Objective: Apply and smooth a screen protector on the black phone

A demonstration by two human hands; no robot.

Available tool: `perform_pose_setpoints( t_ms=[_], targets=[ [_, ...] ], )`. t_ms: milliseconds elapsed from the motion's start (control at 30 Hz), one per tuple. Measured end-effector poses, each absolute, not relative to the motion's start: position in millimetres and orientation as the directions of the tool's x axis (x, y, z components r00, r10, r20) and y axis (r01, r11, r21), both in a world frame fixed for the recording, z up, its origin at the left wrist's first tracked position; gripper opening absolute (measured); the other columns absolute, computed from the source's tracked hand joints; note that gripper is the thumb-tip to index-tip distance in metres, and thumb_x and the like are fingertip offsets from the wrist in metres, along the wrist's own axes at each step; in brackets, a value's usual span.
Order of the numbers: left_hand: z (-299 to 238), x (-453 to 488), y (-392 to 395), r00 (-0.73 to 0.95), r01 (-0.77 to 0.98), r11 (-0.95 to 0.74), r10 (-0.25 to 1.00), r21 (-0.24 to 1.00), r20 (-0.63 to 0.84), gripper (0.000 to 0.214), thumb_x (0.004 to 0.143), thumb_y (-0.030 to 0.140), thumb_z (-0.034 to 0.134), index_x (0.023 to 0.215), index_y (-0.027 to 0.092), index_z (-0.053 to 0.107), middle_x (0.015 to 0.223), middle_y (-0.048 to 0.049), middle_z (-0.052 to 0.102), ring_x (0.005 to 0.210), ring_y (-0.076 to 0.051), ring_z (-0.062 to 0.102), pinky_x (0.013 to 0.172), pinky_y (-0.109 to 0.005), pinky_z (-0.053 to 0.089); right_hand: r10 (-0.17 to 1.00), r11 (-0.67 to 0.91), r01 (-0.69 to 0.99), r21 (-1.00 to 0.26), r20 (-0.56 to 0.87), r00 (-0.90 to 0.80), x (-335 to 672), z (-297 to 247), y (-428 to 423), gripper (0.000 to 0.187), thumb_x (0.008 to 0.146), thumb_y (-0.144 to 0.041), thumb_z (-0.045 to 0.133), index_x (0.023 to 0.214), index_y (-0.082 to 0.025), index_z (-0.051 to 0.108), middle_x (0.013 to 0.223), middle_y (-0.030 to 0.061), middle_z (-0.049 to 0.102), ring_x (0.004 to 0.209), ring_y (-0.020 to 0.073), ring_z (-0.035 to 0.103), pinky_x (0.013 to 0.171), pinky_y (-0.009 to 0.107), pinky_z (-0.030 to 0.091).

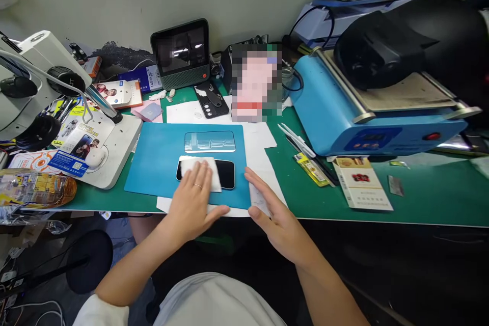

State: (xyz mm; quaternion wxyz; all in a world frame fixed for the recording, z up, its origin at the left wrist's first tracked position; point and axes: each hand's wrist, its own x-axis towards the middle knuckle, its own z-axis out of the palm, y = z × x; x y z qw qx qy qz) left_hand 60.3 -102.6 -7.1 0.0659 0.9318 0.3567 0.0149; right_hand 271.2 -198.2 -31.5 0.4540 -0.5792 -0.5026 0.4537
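A smartphone (228,175) lies screen up on a blue mat (153,163), its dark screen partly covered by a white wipe (216,183). My left hand (193,204) rests flat on the wipe, fingers stretched out and pressing it against the phone, with the thumb pointing right. At the mat's right edge, my right hand (277,219) is held open with nothing in it, fingers extended toward the mat. Behind the phone on the same mat lies a clear screen protector (210,141) with a dark border.
White paper (263,135) lies under the mat. On the right are tweezers (296,140), a cigarette box (362,183) and a blue heating machine (324,112). A microscope stand (114,158) and a drink bottle (38,188) are at left. A smart display (183,53) and black phone case (211,99) sit behind.
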Motion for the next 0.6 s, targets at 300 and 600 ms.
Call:
perform_pose_setpoints(
  t_ms=[300,600],
  targets=[
    [-11,96,-97,0.817,0.570,-0.806,0.577,0.160,-0.003,0.087,0.105,0.070,0.023,0.163,0.005,0.028,0.171,-0.0174,0.023,0.162,-0.030,0.017,0.129,-0.048,0.025,0.992,-0.098,0.124,-0.987,-0.087,0.089,276,-36,-197,0.065,0.099,-0.056,0.060,0.158,-0.037,0.041,0.173,0.0017,0.029,0.161,0.0275,0.022,0.131,0.058,0.021],
    [5,20,-76,0.668,0.741,-0.665,0.744,0.093,-0.006,0.079,0.108,0.062,0.029,0.166,0.010,0.018,0.171,-0.0197,0.022,0.161,-0.033,0.018,0.128,-0.054,0.027,0.991,-0.122,0.106,-0.987,-0.115,0.069,277,-30,-199,0.065,0.099,-0.057,0.059,0.158,-0.041,0.039,0.174,-0.0020,0.027,0.161,0.0291,0.021,0.127,0.054,0.034]
  ],
)
